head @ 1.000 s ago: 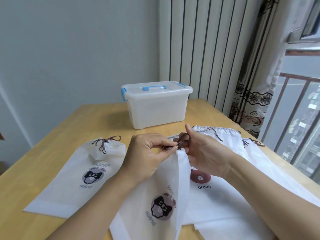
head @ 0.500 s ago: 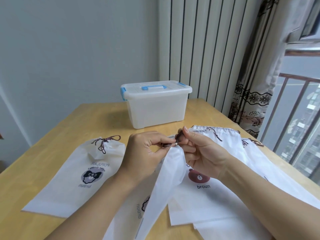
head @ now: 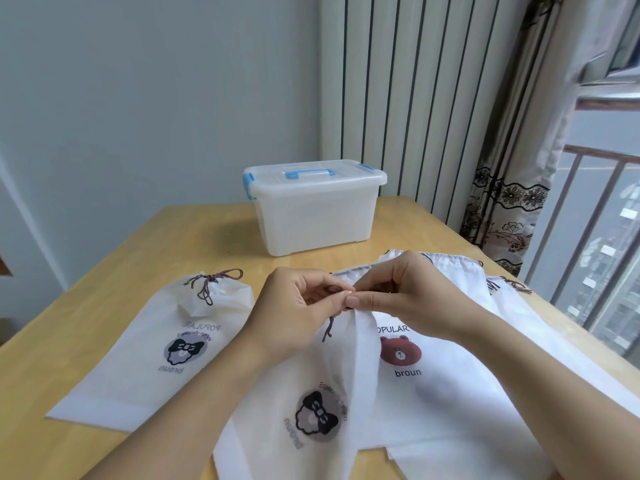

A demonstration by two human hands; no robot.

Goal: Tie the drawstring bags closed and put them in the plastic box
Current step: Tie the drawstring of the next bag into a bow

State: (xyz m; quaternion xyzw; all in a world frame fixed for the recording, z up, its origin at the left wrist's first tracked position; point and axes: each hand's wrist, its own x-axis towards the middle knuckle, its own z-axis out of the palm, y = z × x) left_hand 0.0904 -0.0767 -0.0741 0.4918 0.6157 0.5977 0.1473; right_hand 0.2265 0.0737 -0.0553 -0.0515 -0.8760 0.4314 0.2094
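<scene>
Left hand (head: 294, 313) and right hand (head: 398, 292) both pinch the gathered neck of the middle drawstring bag (head: 311, 403), fingertips meeting right at the mouth, bag held up off the counter (head: 104, 306). Both grips closed on the dark drawstring (head: 329, 329); one loose end hangs just below the left grip. Exact loop under the fingers hidden.

Step in hand, by my read: tightening the knot. To do it well: keep the neck bunched tight between both grips, pull the two cord ends apart evenly, don't let the gather slip open, keep the pinch close to the knot so the thin fabric doesn't tear or twist.

Tied bag (head: 166, 341) lies flat left of the left grip, cord knotted. Untied bear-print bag (head: 433, 358) lies under and right of the right grip, more white bags beyond it. Plastic box (head: 313, 209), lid shut with blue latches, sits beyond both grips at the far counter edge, nothing in it yet as far as visible.

Versus half a second ago: hands closer together, fingertips now touching, the right hand turned thumb-down over the neck; bag rotated so its bow print faces the camera again.
</scene>
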